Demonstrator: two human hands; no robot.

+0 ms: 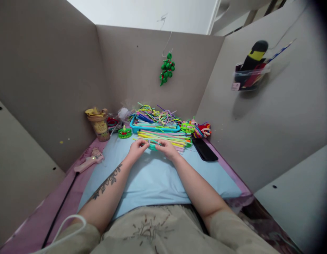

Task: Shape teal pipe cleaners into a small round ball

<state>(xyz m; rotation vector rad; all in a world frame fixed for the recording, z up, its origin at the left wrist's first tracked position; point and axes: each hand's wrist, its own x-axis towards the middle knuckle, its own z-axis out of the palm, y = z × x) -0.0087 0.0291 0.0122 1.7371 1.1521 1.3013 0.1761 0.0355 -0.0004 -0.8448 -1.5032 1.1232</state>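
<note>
My left hand (138, 149) and my right hand (166, 148) face each other over the blue cloth (153, 176). Between them is a small teal-green piece of bent pipe cleaner (153, 145), pinched at its two sides by my fingertips. Its exact shape is too small to make out. Just behind my hands lies a row of straight pipe cleaners (142, 134) in yellow, green and pink. Farther back, a blue tray (155, 128) holds more pipe cleaners, with a loose tangle (158, 114) of many colours heaped on top.
At left stand a yellow-topped cup (98, 125) and a pink glue gun (89, 162) with a black cord. A green fuzzy figure (124, 132) sits left of the tray. A black phone (204, 150) lies at right. Grey panels enclose the table; a clear holder (250, 79) hangs on the right one.
</note>
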